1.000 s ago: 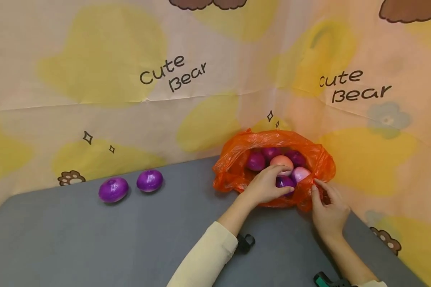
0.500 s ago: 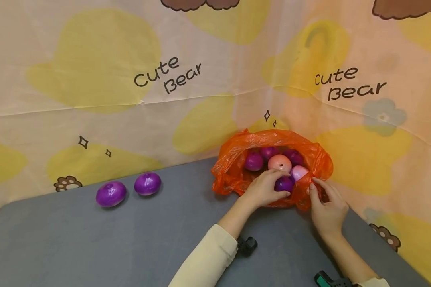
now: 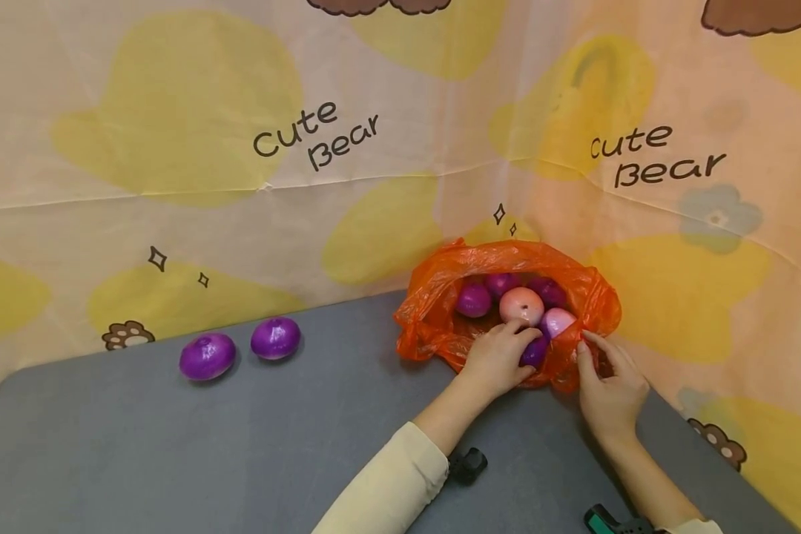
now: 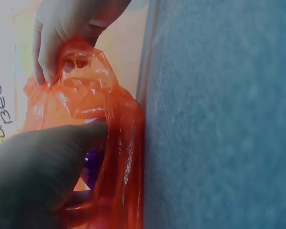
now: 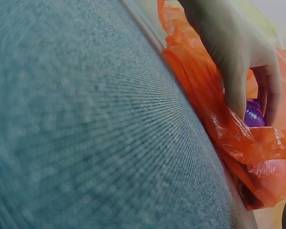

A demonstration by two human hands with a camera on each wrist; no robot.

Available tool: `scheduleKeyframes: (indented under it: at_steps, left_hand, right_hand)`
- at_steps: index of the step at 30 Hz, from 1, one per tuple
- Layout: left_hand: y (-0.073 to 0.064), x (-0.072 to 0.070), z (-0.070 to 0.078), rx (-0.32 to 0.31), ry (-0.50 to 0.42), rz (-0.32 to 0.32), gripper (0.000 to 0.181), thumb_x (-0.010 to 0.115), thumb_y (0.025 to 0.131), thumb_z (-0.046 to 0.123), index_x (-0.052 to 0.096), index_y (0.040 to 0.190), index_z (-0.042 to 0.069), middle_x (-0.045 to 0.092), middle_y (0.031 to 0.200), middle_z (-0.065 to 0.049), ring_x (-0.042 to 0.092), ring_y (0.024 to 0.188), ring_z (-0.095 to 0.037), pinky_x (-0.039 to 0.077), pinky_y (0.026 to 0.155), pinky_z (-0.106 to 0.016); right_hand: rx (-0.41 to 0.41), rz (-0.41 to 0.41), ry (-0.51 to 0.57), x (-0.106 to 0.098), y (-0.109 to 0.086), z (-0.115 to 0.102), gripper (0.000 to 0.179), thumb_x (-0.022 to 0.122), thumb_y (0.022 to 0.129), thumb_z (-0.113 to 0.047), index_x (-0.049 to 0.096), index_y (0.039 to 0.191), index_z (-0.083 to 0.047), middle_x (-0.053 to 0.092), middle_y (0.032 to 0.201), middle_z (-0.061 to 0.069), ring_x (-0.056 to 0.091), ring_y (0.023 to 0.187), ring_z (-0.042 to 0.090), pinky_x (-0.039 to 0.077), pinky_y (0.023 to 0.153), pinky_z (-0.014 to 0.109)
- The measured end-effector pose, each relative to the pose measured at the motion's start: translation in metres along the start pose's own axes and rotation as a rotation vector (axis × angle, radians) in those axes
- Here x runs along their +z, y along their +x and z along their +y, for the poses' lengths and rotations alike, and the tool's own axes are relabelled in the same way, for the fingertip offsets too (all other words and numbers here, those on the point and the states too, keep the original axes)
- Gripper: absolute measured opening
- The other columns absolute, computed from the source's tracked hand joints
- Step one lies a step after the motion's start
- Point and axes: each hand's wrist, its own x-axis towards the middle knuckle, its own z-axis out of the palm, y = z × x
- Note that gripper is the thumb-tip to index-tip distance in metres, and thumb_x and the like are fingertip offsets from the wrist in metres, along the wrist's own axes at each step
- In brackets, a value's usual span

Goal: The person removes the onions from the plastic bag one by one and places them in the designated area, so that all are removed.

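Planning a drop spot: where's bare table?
Bare: grey table in front of two purple balls, left of left sleeve; also between balls and orange bag. Crowded: bag's mouth, left hand partly inside, right hand at its edge.

We record one pale backdrop (image 3: pixel 400 96), creased, turning a corner — yellow blotches (image 3: pixel 193 104), black "Cute Bear" lettering (image 3: pixel 315 136), brown paw prints (image 3: pixel 127 336) — and one grey surface (image 3: pixel 140 452) below.

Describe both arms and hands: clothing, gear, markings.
Left hand and right hand are ungloved. The left sleeve is plain cream, ending short of the wrist; only a cream edge of the right sleeve shows. A black device shows by the left forearm, a black-and-green unit by the right. No cables visible.
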Motion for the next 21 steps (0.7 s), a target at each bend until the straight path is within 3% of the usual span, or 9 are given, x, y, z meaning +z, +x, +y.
scheduleKeyframes:
  at_steps: [6, 13, 21]
  left_hand:
    - [-0.0017, 0.0027, 0.0027, -0.02, -0.009, 0.012, 0.058, 0.077, 0.087, 0.045, 0.059, 0.141, 0.033, 0.059, 0.142, 0.003, 0.061, 0.127, -0.015, 0.053, 0.104, -0.032]
    - [-0.0003, 0.001, -0.0031, -0.007, -0.065, 0.051, 0.056, 0.081, 0.084, 0.044, 0.064, 0.136, 0.032, 0.064, 0.136, 0.004, 0.066, 0.118, -0.012, 0.053, 0.102, -0.027]
    - [-0.0029, 0.0031, -0.0058, -0.019, -0.106, 0.043, 0.056, 0.081, 0.084, 0.044, 0.064, 0.137, 0.033, 0.063, 0.137, 0.004, 0.066, 0.118, -0.012, 0.054, 0.101, -0.028]
  right_hand:
    - [0.016, 0.003, -0.005, -0.0012, -0.0005, 0.0015, 0.021, 0.075, 0.084, 0.004, 0.078, 0.104, 0.0, 0.07, 0.082, 0.016, 0.048, 0.073, -0.011, 0.039, 0.069, 0.005]
    - [0.025, 0.009, 0.034, 0.0016, 0.0024, -0.0001, 0.02, 0.073, 0.083, 0.009, 0.077, 0.101, 0.005, 0.063, 0.084, -0.021, 0.052, 0.071, -0.013, 0.042, 0.068, 0.002]
    - [0.04, 0.005, 0.011, 0.0001, 0.0003, -0.0038, 0.019, 0.072, 0.082, 0.009, 0.077, 0.101, 0.006, 0.059, 0.083, -0.02, 0.048, 0.07, -0.012, 0.04, 0.067, 0.002]
